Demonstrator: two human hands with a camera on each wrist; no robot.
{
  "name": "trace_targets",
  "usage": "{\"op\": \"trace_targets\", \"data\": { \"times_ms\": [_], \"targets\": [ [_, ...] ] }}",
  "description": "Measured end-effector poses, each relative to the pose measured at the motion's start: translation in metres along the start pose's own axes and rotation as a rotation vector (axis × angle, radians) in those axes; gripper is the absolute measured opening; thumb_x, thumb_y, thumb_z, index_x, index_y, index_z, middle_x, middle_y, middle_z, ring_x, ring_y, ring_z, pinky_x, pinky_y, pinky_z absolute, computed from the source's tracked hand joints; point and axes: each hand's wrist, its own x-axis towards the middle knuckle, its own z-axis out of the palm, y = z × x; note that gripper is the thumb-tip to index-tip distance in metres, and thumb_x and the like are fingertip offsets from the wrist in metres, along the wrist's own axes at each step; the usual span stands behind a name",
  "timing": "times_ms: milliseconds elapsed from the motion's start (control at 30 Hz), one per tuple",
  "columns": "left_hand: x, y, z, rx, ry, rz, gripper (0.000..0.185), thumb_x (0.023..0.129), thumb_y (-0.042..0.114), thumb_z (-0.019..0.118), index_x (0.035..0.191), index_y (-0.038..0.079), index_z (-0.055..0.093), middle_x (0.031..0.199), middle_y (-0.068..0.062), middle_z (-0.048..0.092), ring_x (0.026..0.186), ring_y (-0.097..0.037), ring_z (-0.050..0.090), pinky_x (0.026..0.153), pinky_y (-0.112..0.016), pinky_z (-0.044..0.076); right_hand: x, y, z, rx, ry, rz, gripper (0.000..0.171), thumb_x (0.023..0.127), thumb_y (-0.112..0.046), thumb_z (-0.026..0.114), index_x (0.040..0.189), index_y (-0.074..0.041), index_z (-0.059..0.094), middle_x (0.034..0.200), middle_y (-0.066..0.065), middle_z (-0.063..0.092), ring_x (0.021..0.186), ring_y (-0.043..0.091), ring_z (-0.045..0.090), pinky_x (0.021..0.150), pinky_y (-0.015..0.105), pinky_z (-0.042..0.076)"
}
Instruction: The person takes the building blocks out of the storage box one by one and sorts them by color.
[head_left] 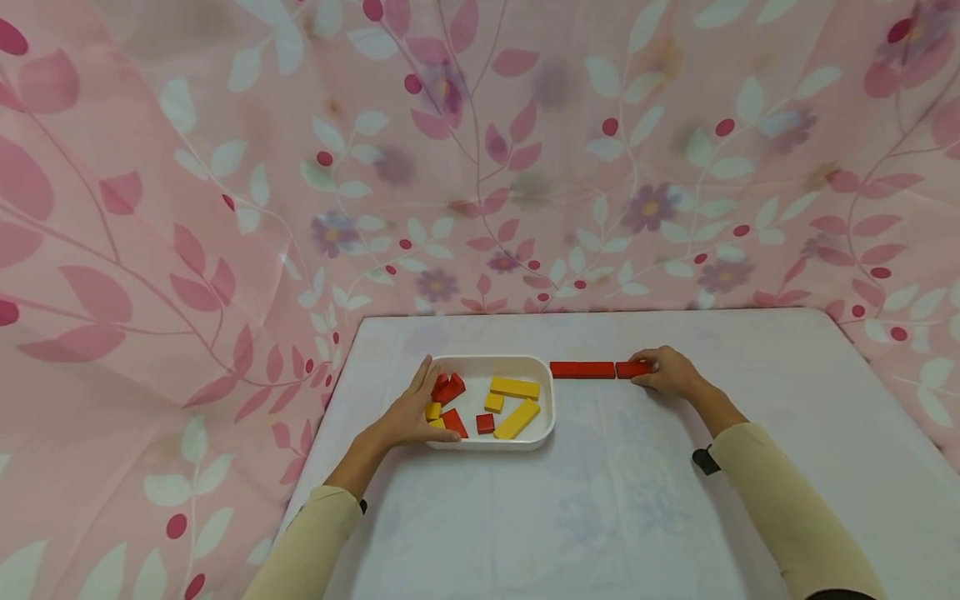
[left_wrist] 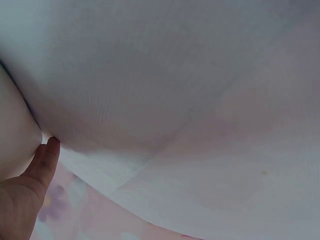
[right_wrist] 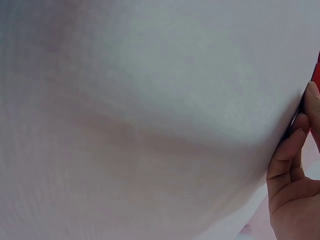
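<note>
A white tray [head_left: 491,445] holds red and yellow blocks. My left hand [head_left: 411,417] rests on its left end, fingers straight along the left side and thumb over the front rim. In the left wrist view, fingertips [left_wrist: 53,141] lie against the tray's outer wall [left_wrist: 15,125]. To the right of the tray lies a long red block [head_left: 582,370]. In line with it is another red block [head_left: 626,369], a thin gap between them. My right hand [head_left: 670,373] pinches that block's right end, which the fingers hide. A red edge [right_wrist: 317,77] shows beside the fingers in the right wrist view.
Inside the tray are long yellow blocks [head_left: 515,387], a small yellow block [head_left: 493,403], a small red block [head_left: 485,424] and several others near the left hand. A white cloth covers the table [head_left: 585,517]. Behind it hangs a pink floral curtain [head_left: 480,167].
</note>
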Motion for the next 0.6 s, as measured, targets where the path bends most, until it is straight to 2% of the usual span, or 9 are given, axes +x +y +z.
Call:
{"op": "trace_targets", "data": {
  "times_ms": [267, 600],
  "targets": [
    [0.0006, 0.0005, -0.0001, -0.003, 0.001, 0.005, 0.128, 0.067, 0.058, 0.081, 0.161, 0.023, 0.001, 0.168, -0.008, -0.007, 0.153, -0.035, 0.014, 0.111, -0.063, 0.034, 0.0027, 0.0038, 0.0032, 0.021, -0.011, 0.031, 0.040, 0.087, -0.024, 0.076, 0.124, -0.009, 0.067, 0.115, 0.021, 0.063, 0.098, 0.032, 0.050, 0.075, 0.037, 0.047],
    [0.0002, 0.0011, -0.0005, -0.013, -0.004, 0.001, 0.128, 0.067, 0.058, 0.081, 0.161, 0.023, 0.001, 0.168, -0.004, -0.009, 0.153, -0.036, 0.014, 0.110, -0.063, 0.035, 0.0054, 0.0067, 0.0069, 0.016, 0.019, -0.002, 0.038, 0.087, -0.024, 0.076, 0.122, -0.010, 0.068, 0.113, 0.019, 0.065, 0.096, 0.031, 0.050, 0.076, 0.038, 0.044]
  ]
}}
